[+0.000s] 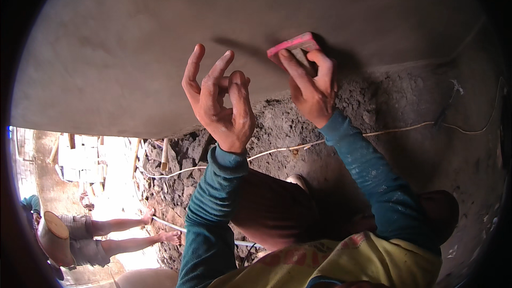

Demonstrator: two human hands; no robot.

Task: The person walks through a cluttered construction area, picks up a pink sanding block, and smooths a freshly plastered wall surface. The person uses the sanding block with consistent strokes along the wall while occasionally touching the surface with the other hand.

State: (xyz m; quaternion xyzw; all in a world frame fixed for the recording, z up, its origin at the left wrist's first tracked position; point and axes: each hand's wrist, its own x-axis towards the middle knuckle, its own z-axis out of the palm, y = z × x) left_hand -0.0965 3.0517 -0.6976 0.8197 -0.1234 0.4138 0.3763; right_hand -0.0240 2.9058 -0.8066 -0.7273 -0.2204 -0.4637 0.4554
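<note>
My right hand (pixel 312 88) grips the handle of a small plastering float (pixel 294 44) with a bright pink edge. The float is at the smooth grey plastered wall (pixel 133 48), and its dark shadow falls beside it. Just left of it, my left hand (pixel 221 104) is raised in front of the plaster with its fingers bent and spread apart. Nothing shows in that hand, and pale dust marks its fingers.
Rough rubble and dirt (pixel 282 133) run along the plaster's lower edge. Across them stretches a thin pale cable (pixel 384 131). At the lower left, a barefoot person in shorts stands in bright light, with a bucket-like container (pixel 56 237) nearby. A pale pipe (pixel 169 224) crosses the ground.
</note>
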